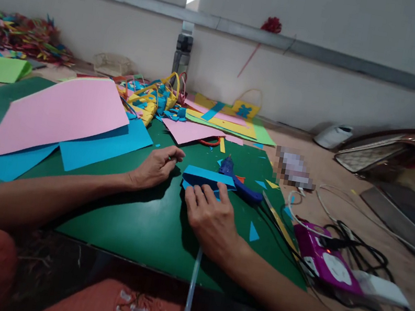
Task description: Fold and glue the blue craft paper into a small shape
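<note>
A folded strip of blue paper (210,175), shaped like a shallow pocket, lies on the green board (120,220). My right hand (209,214) has its bent fingers on the near edge of this paper, holding it. Left of the paper, my left hand (157,168) is closed with thumb and forefinger together; whatever may be between them is too small to make out. Just beyond the paper rests a blue glue gun (245,189). A translucent rod, like a glue stick (191,291), sticks out below my right hand past the board's edge; its upper end is hidden.
Pink sheets (67,111) and blue sheets (106,144) cover the left side. Small paper baskets (157,99) are heaped behind, near orange-handled scissors (210,141). At right lie a phone (295,167), a purple power strip (328,258) and cables. A wall stands behind.
</note>
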Action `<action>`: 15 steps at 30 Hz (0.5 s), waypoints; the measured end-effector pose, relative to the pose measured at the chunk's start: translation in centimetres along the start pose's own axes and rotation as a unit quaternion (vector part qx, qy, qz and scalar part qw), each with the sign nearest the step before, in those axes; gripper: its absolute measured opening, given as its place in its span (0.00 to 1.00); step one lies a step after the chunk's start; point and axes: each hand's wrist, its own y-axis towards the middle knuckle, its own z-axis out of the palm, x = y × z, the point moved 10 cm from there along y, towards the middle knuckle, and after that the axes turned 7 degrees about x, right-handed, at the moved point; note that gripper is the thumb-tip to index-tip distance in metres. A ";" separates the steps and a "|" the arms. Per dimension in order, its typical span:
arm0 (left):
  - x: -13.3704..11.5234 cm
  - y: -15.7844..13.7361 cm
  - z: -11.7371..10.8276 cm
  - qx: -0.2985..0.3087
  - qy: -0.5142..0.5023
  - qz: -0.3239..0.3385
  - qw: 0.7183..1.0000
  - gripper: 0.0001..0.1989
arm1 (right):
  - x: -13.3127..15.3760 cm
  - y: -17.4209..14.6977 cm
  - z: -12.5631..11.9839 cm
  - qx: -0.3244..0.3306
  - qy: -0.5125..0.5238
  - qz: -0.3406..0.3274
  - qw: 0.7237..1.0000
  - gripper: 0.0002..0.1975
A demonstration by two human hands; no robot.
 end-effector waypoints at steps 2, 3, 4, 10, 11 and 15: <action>-0.2 -0.1 -0.2 -0.001 -0.006 0.006 1.000 0.11 | -0.7 -0.1 -1.3 -0.059 0.022 -0.016 0.998 0.14; -0.4 -0.1 -0.3 -0.004 -0.016 0.011 1.000 0.12 | -1.2 -0.3 -2.4 -0.101 0.048 -0.023 0.993 0.14; -0.6 -0.2 -0.5 -0.007 -0.032 0.019 0.999 0.14 | -2.0 -0.6 -3.6 -0.144 0.086 -0.018 0.986 0.14; -3.8 -1.1 -1.4 -0.004 -0.120 0.112 0.986 0.23 | -10.6 -2.7 -3.9 -0.186 0.495 0.214 0.821 0.10; -4.5 -1.4 -1.5 -0.001 -0.115 0.125 0.985 0.24 | -11.2 -2.8 -2.9 -0.175 0.558 0.239 0.775 0.10; -6.3 -2.1 -1.7 0.002 -0.090 0.144 0.985 0.24 | -11.3 -2.9 -0.5 -0.147 0.676 0.275 0.668 0.11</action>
